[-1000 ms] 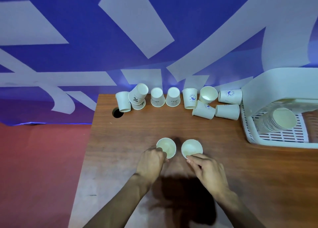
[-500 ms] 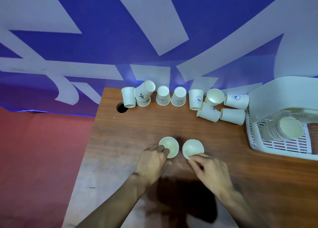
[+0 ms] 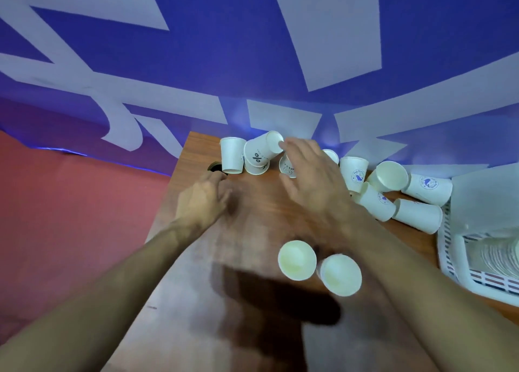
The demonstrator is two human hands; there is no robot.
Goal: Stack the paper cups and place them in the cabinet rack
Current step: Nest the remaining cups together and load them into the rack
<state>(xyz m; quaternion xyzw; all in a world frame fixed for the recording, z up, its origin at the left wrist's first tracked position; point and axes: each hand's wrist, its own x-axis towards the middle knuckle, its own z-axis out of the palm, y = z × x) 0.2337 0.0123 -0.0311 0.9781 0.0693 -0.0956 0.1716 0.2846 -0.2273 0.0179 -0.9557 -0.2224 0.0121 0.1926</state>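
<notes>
The left hand (image 3: 205, 200) and right hand (image 3: 311, 180), spread and empty, had left the two upright paper cups (image 3: 297, 260) unstacked to reach the back-row cups (image 3: 353, 173).

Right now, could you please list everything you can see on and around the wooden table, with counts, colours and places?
loose white paper cups: about ten, white, some with blue logos; along the table's far edge, some standing, some lying, some partly hidden by the right hand
upright white paper cups: two, white; side by side, mid-table
stack of nested paper cups: one, white; lying in the rack
white slotted plastic rack: one; right edge
brown wooden table: one
round cable hole: one, dark; far left corner
blue-and-white banner: one; behind the table
red floor: left
left hand: open, empty; beside the hole
right hand: open, fingers spread; over the far cups
</notes>
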